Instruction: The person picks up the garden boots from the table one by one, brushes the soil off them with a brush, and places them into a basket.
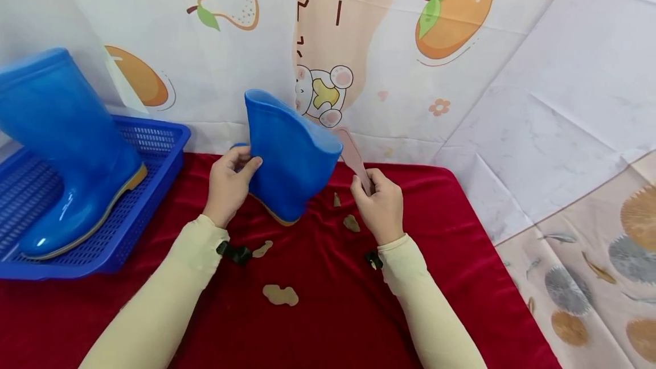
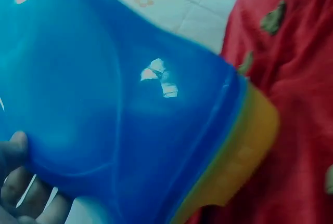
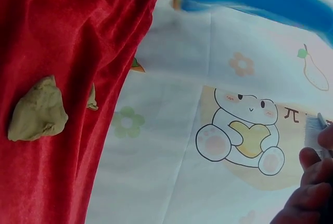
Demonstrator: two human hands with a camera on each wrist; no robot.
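A blue rain boot (image 1: pixel 294 155) with a yellow sole is held tilted over the red cloth, its opening up and leaning right. My left hand (image 1: pixel 229 178) grips it at the foot part, thumb on the near side; in the left wrist view the fingers (image 2: pixel 18 143) touch the glossy blue surface beside the heel (image 2: pixel 244 156). My right hand (image 1: pixel 380 204) holds a pink brush (image 1: pixel 352 155) by its handle, just right of the boot's top. Pale bristles (image 3: pixel 315 130) show at the right wrist view's edge. Part of the brush head is hidden behind the boot.
A second blue boot (image 1: pixel 77 158) stands in a blue plastic basket (image 1: pixel 171 152) at the left. Clay-like lumps (image 1: pixel 351 223) and flat tan pieces (image 1: pixel 280 295) lie on the red cloth (image 1: pixel 328 323). A printed white curtain (image 1: pixel 379 61) hangs behind.
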